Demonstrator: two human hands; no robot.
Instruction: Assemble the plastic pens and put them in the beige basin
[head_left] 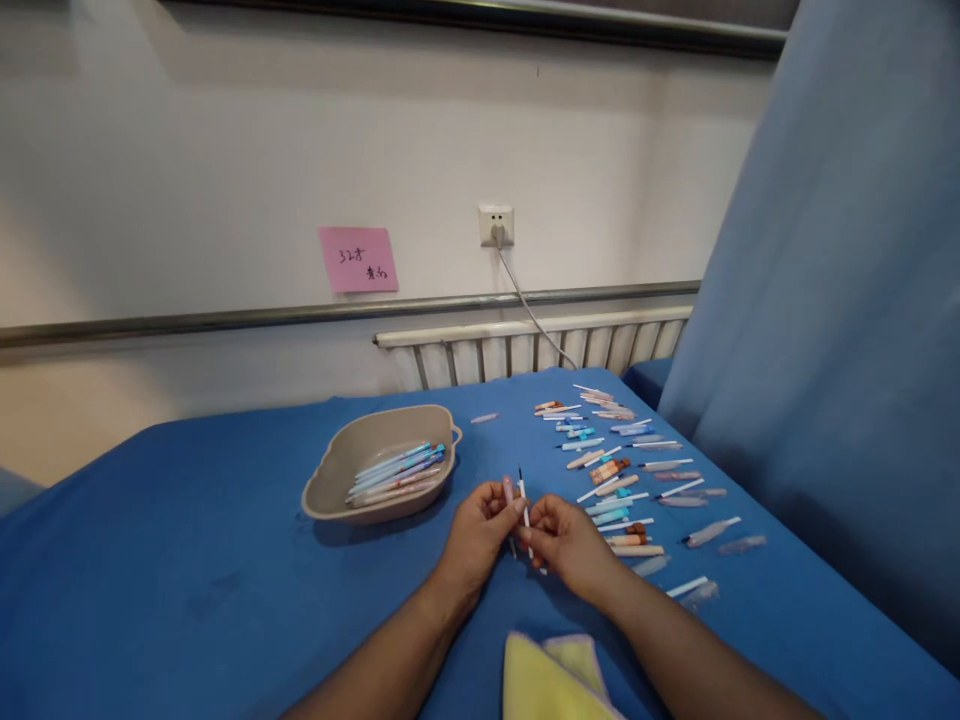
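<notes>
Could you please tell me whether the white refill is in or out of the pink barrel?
Out: the white refill is alongside the pink barrel, with its dark tip and lower end both visible.

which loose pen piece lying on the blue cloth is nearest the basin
The pale pinkish piece lying alone just right of the basin, near its handle; the other pieces are spread farther right.

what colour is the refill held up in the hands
The refill is white with a dark tip; the head view shows it.

White refill (pixel 523 489) beside pink barrel (pixel 508 488)
</notes>
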